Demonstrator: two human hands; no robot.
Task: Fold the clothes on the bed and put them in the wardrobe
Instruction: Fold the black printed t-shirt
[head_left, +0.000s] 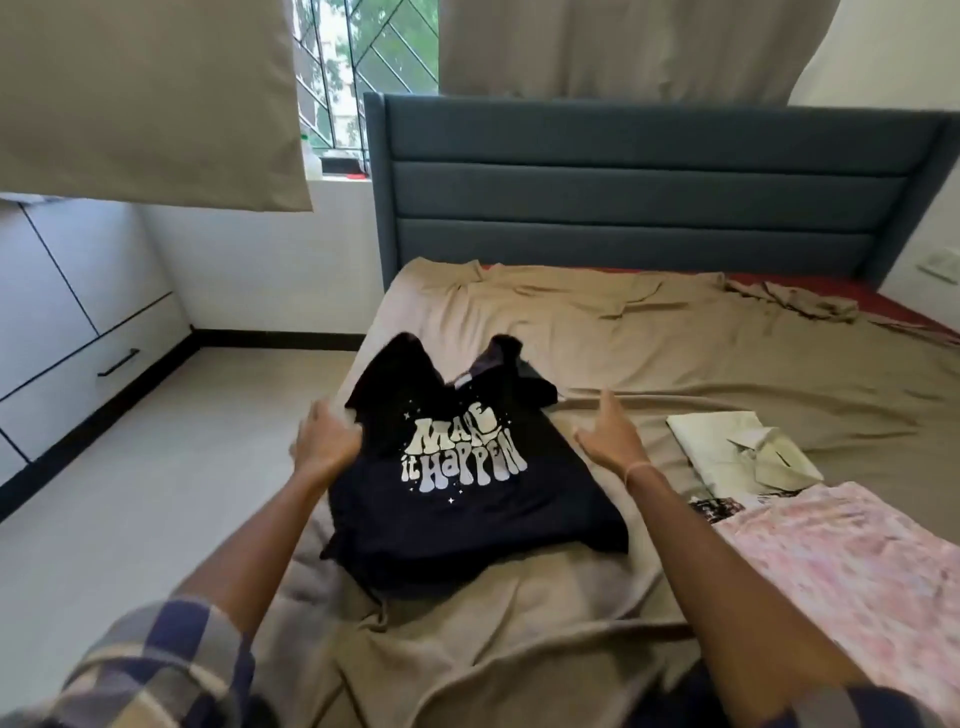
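Tee (467, 499) lies print-up at centre of frame, on the bed (675, 353) near its left edge, spread flat, likely so the sides can fold in. Left hand (327, 444) curls on the tee's left sleeve, gripping it. Right hand (613, 441) is open with fingers straight, just beside the tee's right edge; contact unclear. Folded pale shirt (737, 452) and pink cloth (841, 561) lie lower right, apart from the tee. Drawers (78, 332) at left.

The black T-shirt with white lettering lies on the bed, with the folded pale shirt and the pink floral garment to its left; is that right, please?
Not quite: the head view shows the folded pale shirt and the pink floral garment to the right of the black T-shirt, not its left. It does lie on the bed.
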